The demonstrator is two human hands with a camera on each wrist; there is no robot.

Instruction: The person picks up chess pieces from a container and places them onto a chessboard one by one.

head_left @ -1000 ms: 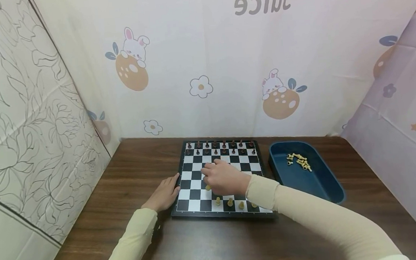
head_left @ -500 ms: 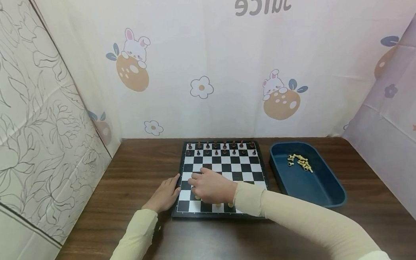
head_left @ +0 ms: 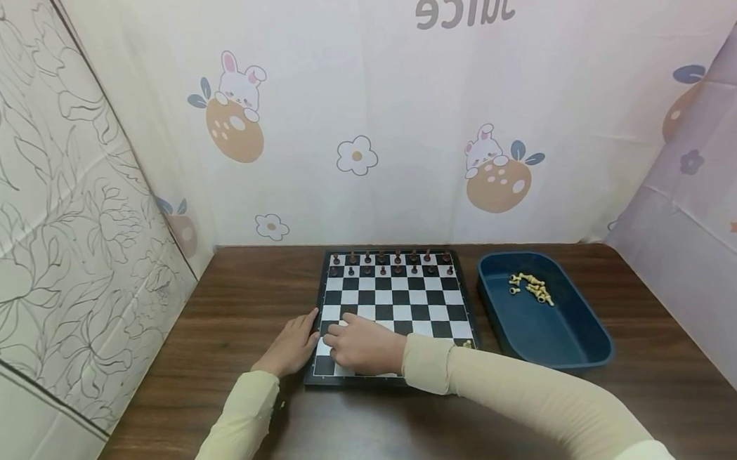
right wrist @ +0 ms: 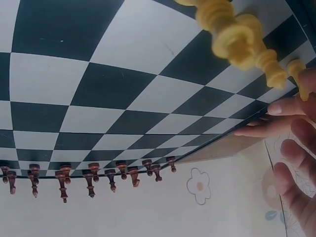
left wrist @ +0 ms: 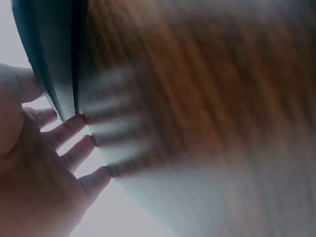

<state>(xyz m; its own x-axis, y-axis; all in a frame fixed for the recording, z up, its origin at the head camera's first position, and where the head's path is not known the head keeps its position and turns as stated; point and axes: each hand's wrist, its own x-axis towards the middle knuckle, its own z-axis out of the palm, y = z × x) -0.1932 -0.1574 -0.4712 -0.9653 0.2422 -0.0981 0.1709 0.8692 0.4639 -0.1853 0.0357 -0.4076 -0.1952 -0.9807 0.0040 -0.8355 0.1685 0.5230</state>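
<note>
My right hand (head_left: 366, 344) is low over the near left part of the chessboard (head_left: 390, 297). In the right wrist view, its fingers (right wrist: 296, 160) show at the right edge, and a cream chess piece (right wrist: 298, 79) is pinched at the thumb. More cream pieces (right wrist: 264, 52) stand on the near squares beside it, mostly hidden by the hand and sleeve in the head view. My left hand (head_left: 289, 344) lies at the board's left edge, its fingers extended. In the left wrist view those fingertips (left wrist: 102, 173) touch the wooden table, with the thumb by the board's side.
Dark red chess pieces (head_left: 381, 257) stand in two rows along the far side of the board. Right of the board, a blue tray (head_left: 559, 338) holds several cream pieces (head_left: 530, 285). A patterned cloth (head_left: 361, 104) hangs behind the wooden table (head_left: 264, 278).
My right hand has moved left and nearer across the board, to the near left corner. My left hand stays at the board's edge.
</note>
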